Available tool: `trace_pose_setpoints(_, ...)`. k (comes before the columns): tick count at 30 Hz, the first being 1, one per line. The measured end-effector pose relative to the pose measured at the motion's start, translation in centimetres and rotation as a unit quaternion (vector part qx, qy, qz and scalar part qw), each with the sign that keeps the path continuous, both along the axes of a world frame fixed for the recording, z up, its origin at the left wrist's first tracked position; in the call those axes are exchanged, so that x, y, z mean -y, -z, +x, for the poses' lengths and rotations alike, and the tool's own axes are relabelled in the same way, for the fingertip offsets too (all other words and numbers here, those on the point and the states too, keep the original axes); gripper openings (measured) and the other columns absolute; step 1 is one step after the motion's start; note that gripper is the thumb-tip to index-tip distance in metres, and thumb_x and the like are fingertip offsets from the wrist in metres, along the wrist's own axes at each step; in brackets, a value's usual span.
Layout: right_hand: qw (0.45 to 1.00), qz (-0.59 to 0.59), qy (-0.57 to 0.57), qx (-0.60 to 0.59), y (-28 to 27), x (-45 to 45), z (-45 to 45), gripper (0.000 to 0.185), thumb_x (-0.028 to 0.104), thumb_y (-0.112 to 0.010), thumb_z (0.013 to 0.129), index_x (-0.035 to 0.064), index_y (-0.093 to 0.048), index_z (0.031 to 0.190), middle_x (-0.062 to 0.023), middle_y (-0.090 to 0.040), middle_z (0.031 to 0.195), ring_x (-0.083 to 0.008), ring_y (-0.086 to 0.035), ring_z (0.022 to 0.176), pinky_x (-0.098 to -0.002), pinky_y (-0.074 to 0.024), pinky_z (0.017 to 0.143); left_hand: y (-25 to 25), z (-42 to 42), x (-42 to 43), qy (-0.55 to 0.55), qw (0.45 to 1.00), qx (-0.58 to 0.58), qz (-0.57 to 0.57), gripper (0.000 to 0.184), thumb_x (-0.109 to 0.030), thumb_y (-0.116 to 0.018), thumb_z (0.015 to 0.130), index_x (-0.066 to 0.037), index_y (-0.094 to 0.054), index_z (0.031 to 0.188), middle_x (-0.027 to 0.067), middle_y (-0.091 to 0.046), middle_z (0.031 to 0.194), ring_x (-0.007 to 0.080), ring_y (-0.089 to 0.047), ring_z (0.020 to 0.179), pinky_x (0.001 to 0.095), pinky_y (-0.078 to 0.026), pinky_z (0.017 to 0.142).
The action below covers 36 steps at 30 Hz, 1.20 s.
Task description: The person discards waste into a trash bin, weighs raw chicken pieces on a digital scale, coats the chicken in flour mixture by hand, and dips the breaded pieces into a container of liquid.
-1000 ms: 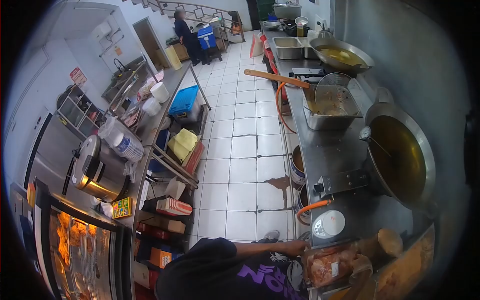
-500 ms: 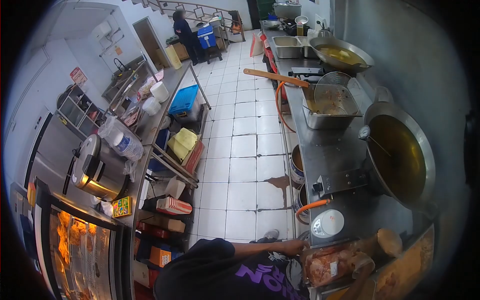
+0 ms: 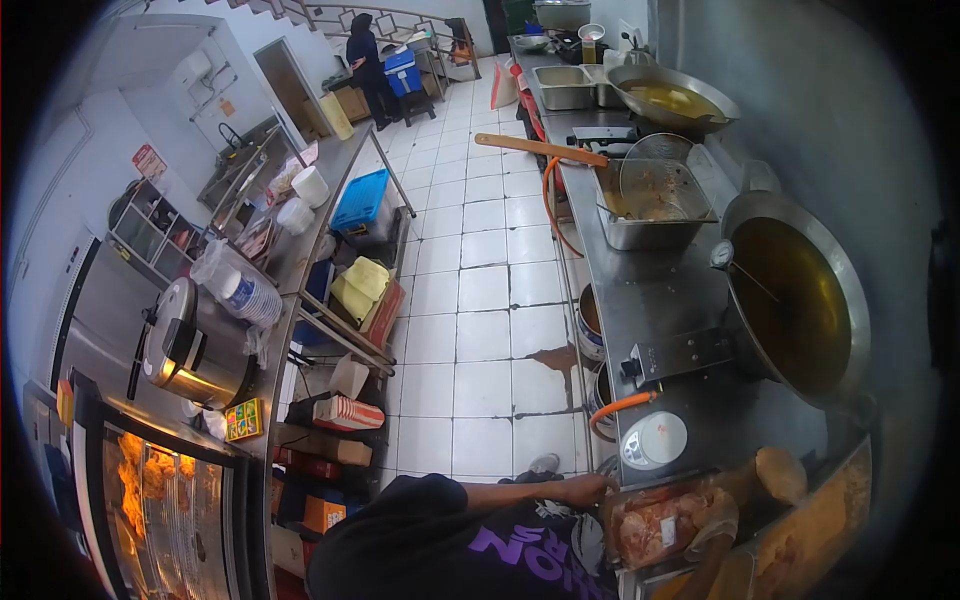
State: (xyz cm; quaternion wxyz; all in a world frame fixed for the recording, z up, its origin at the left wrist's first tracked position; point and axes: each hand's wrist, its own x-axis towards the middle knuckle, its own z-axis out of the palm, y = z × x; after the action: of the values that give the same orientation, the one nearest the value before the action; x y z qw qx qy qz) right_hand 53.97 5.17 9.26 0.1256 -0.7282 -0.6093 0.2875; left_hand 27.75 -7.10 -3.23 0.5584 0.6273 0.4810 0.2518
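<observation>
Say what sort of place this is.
Probably a fried-food shop's kitchen: a large wok of what looks like oil, a lit display case of golden food, and packed raw meat.

A single camera, worn on the head, looks forward and down from above the person's dark shirt (image 3: 420,545); it faces along the tiled floor (image 3: 482,290) toward the stair railing (image 3: 405,20) at the far top; the lens is very wide, its round field edged in black and bending straight lines near the rim; closest lie the shirt at the bottom and the raw meat (image 3: 645,530) at lower right; the metal counter (image 3: 645,290) recedes along the right
</observation>
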Motion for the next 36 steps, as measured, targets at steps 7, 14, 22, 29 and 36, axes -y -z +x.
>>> trace_pose_setpoints(7, 1.000, 0.004, 0.007, -0.004, 0.0, 0.1, -0.3, 0.019, 0.020, -0.058, 0.080, 0.0063, -0.059, 0.093, -0.0141, -0.065, 0.085, -0.0279, -0.064, 0.074, -0.0358, -0.0505, 0.066, 0.5, 0.0, -0.1, 0.005, 1.000, -0.003, 0.008, 0.036, -0.012, -0.056, 0.081, -0.005, -0.052, 0.116, 0.0170, -0.061, 0.094, 0.0286, -0.060, 0.088, 0.0372, -0.046, 0.079)
trace_pose_setpoints(14, 1.000, 0.007, 0.018, -0.005, 0.0, 1.5, 0.1, 0.019, 0.020, -0.058, 0.080, 0.0061, -0.059, 0.093, -0.0140, -0.065, 0.084, -0.0276, -0.064, 0.074, -0.0356, -0.0506, 0.066, 0.1, -0.3, -0.2, 0.016, 1.000, -0.014, 0.022, 0.037, -0.011, -0.056, 0.081, -0.005, -0.052, 0.116, 0.0186, -0.061, 0.099, 0.0289, -0.060, 0.092, 0.0373, -0.046, 0.079)
trace_pose_setpoints(22, 0.997, 0.064, 0.041, -0.022, -0.9, 1.3, -2.1, 0.019, 0.020, -0.057, 0.081, 0.0059, -0.058, 0.094, -0.0139, -0.065, 0.084, -0.0272, -0.064, 0.074, -0.0354, -0.0506, 0.065, -0.4, -0.8, -0.1, 0.020, 0.999, 0.014, -0.035, 0.030, -0.006, -0.054, 0.082, -0.002, -0.055, 0.112, 0.0183, -0.064, 0.097, 0.0267, -0.064, 0.084, 0.0349, -0.050, 0.074)
trace_pose_setpoints(29, 0.983, 0.126, 0.128, -0.038, -2.3, 1.7, 1.8, 0.020, 0.020, -0.057, 0.081, 0.0057, -0.058, 0.094, -0.0138, -0.065, 0.083, -0.0269, -0.064, 0.073, -0.0352, -0.0506, 0.065, 0.4, -1.5, -1.5, 0.060, 0.980, 0.026, -0.190, 0.039, -0.020, -0.059, 0.089, -0.005, -0.044, 0.122, 0.0116, -0.056, 0.094, 0.0151, -0.055, 0.071, 0.0242, -0.045, 0.056)
trace_pose_setpoints(36, 0.964, 0.151, 0.214, -0.039, -3.6, 5.3, 3.6, 0.020, 0.020, -0.057, 0.082, 0.0055, -0.058, 0.095, -0.0137, -0.065, 0.083, -0.0266, -0.064, 0.073, -0.0350, -0.0506, 0.064, 5.2, -3.2, -3.5, 0.079, 0.974, 0.069, -0.203, 0.044, -0.013, -0.059, 0.088, -0.005, -0.037, 0.125, 0.0109, -0.056, 0.092, 0.0147, -0.053, 0.073, 0.0249, -0.043, 0.057)
